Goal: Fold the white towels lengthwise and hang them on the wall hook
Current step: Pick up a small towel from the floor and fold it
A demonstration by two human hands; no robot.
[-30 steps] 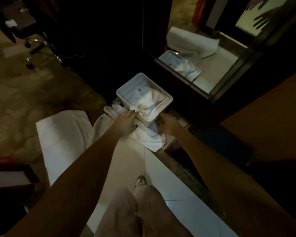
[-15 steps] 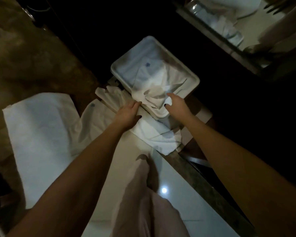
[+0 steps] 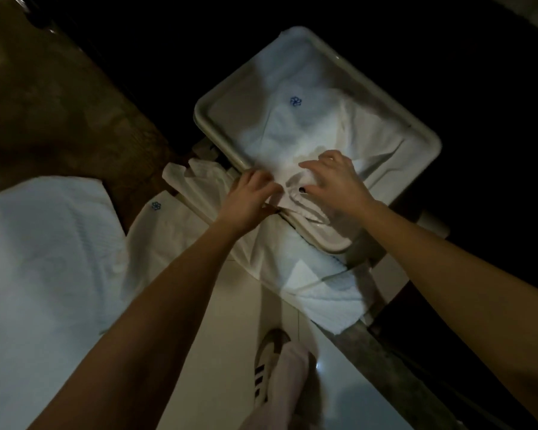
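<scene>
At nine o'clock I see a flat white towel point(image 3: 44, 259) spread on the floor, with a second towel point(image 3: 174, 240), rumpled and marked with a blue emblem, beside it. At centre the left hand point(image 3: 249, 201) and right hand point(image 3: 336, 180) both pinch the crumpled towel point(image 3: 308, 131) spilling over the near rim of the rounded plastic bin point(image 3: 423, 141) at one o'clock. A striped shoe point(image 3: 269, 364) stands on glossy tile point(image 3: 205, 352) at six.

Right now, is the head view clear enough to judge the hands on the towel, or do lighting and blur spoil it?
Usable. Head view: dim, black around the tray; head view: the white towel, left hand and right hand are lit but slightly soft; head view: small glare spot on the floor tile, forearms stretched by the wide angle.
</scene>
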